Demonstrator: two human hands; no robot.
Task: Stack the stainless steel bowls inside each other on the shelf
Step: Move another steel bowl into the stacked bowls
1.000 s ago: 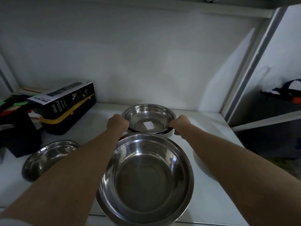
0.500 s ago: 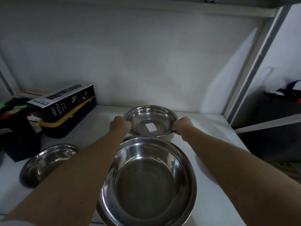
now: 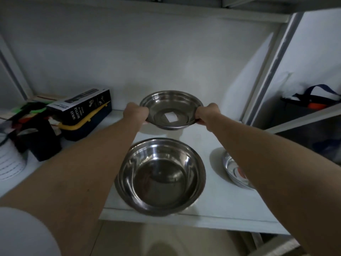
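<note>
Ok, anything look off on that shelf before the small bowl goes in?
One thing: the big bowl sits with its near rim overhanging the front edge of the shelf. The small bowl has a white sticker inside.

Views: one, head-worn, wide-angle. It is looking forward and down from above the white shelf board (image 3: 221, 206), with both bare forearms running up from the bottom corners toward the centre. Facing: toward the pale back wall (image 3: 147, 61), which is filling the upper half. Nearness: close; the large round stainless steel bowl (image 3: 160, 176) is sitting just below centre, near the lens. Edges are bowing, with the grey upright post (image 3: 271, 71) leaning at right and floor showing under the shelf's front lip. Shared coverage: not applicable, a single view.
</note>
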